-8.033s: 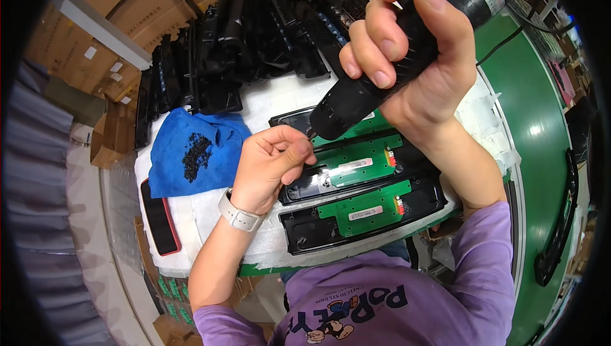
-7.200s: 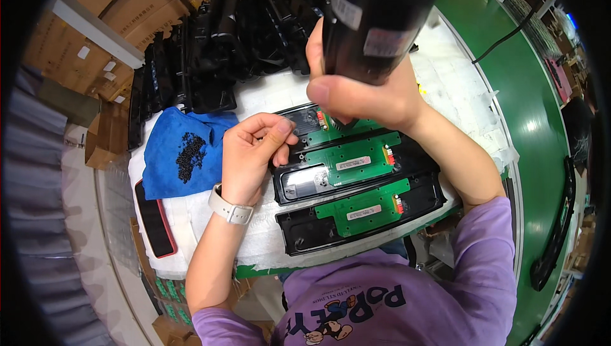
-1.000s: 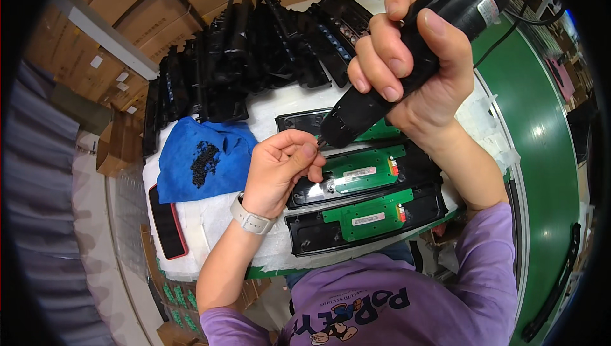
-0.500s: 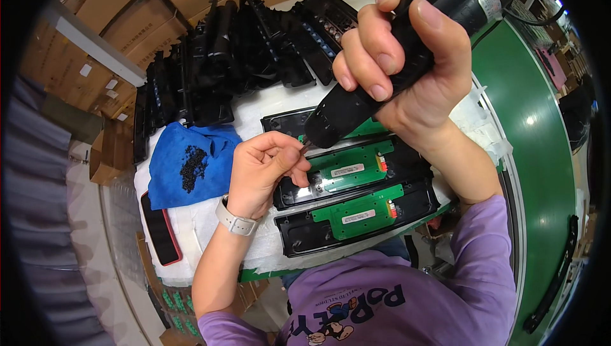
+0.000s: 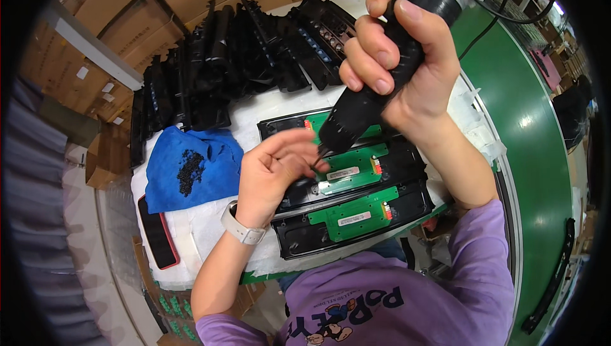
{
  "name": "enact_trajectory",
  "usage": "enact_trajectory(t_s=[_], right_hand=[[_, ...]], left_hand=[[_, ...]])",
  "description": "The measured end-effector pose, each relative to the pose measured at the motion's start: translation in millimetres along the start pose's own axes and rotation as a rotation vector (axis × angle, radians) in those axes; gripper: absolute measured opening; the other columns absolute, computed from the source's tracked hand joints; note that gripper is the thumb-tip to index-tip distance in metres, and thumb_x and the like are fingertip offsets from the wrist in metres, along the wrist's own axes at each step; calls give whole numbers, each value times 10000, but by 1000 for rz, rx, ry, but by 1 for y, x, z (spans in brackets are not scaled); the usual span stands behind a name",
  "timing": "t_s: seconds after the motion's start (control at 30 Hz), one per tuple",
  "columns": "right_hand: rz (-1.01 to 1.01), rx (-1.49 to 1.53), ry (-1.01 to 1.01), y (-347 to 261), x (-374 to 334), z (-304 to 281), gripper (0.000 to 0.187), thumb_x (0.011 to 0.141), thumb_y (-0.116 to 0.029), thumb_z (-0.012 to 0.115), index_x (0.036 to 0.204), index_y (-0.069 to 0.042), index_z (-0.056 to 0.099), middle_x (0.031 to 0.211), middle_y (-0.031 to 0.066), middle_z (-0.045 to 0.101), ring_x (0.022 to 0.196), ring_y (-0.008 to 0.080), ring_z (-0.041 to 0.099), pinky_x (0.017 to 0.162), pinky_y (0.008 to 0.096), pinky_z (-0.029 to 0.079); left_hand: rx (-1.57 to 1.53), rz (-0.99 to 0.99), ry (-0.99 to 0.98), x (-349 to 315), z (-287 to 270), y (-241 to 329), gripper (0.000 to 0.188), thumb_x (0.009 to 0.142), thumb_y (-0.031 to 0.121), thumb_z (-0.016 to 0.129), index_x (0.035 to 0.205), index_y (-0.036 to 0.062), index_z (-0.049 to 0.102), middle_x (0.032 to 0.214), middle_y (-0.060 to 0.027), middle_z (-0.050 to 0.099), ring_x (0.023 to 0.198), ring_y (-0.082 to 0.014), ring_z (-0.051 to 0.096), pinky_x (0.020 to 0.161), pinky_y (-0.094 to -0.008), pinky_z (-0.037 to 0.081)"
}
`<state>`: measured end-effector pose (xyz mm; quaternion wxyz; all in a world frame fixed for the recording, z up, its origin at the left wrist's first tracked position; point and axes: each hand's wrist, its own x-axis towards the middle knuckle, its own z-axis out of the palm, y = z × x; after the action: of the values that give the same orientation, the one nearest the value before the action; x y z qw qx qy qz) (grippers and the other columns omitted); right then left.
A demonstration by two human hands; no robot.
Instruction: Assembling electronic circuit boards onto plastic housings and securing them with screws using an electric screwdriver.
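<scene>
Gripping the black electric screwdriver (image 5: pixel 388 72) in my right hand (image 5: pixel 407 72), fingers wrapped tight around the barrel, its tip angled down over the middle black housing (image 5: pixel 407 161) with a green circuit board (image 5: pixel 353 169). My left hand (image 5: pixel 277 171) sits right at the tip, fingers pinched together near the bit; can't tell if there's a screw in there, too small to see. Three of these housings lie side by side on the white counter (image 5: pixel 210 238). Off to the left there's a blue cloth (image 5: pixel 216 161) with a little pile of black screws (image 5: pixel 189 171), and a red-edged phone (image 5: pixel 156 231) below it. A stack of black plastic parts (image 5: pixel 235 60) sits at the back.
</scene>
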<state>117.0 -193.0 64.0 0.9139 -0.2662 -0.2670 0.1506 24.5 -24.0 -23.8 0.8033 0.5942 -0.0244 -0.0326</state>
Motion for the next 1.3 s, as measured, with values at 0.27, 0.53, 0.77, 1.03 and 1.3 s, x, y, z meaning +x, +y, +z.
enact_trajectory(t_s=[0.27,0.53,0.77,1.03,1.3], right_hand=[[-118,-726,-81,-8,12,-42,191,783,-151,544,868,2,469,506,38,412,362,124,398,392,252,324],[-130,-672,-37,-2,14,-46,154,738,-96,626,673,4,529,494,40,471,384,119,447,396,242,356],[-105,-845,-64,2,17,-47,151,744,-110,635,682,-8,543,510,17,518,397,85,471,408,228,363],[-85,-809,-78,3,14,-42,138,741,-102,639,682,-14,552,514,15,520,400,77,481,396,215,360],[-135,-708,-185,-1,-2,-27,237,807,-214,564,913,-23,471,533,9,431,398,108,434,424,260,370]], left_hand=[[-129,160,198,14,-36,6,195,914,50,344,1077,-6,435,1266,-212,442,1189,-261,462,952,-290,403],[-59,117,242,16,-39,0,162,925,2,281,1028,15,406,1269,-237,427,1213,-268,438,962,-293,417],[-36,81,185,19,-39,2,134,950,55,320,1027,3,416,1190,-235,500,1131,-271,517,884,-276,475],[-46,-23,206,21,-33,3,216,951,99,373,1052,-41,504,1168,-190,535,1091,-230,549,858,-231,480],[-255,-32,-14,10,-27,4,361,966,251,344,1063,-52,516,1154,-204,548,1044,-258,568,871,-300,466]])
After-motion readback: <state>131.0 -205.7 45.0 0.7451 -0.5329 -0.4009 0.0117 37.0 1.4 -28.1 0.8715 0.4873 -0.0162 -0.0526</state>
